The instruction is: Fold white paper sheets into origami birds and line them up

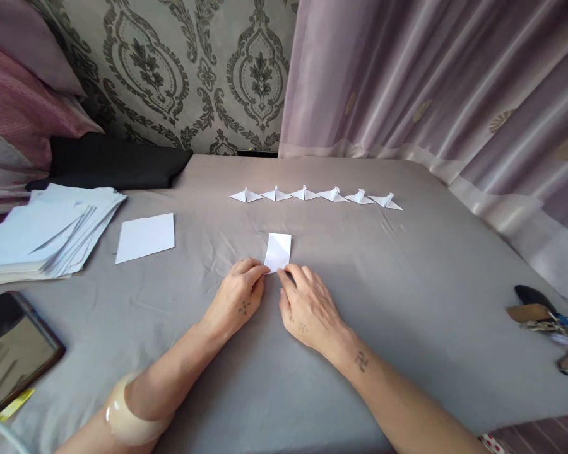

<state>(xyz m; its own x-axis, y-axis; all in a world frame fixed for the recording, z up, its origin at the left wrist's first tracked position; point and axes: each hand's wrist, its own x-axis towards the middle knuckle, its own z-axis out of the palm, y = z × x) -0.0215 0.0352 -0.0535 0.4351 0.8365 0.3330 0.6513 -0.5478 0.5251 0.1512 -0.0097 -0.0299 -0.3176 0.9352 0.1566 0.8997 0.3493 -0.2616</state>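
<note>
Folded paper (278, 252), white and roughly rectangular, lies flat on the grey cloth (407, 271), in front of the person and between the fingertips of both hands. A diagonal line crosses its face. The left hand (241, 293) pinches its near left corner, fingers curled. The right hand (310, 306) is loosely open, fingers bent and slightly apart, with fingertips touching the near right edge and the thumb apart from them. Beyond the folded piece, six white paper birds (304, 194) stand in a slightly slanting row. Off to the left lies a single white sheet (146, 236), with a stack of papers (42, 233) farther left and a dark-screened device (16, 350) nearer the person. A wide, pale bangle (130, 413) circles the left forearm. Keys (544, 325) lie at the far right.
</note>
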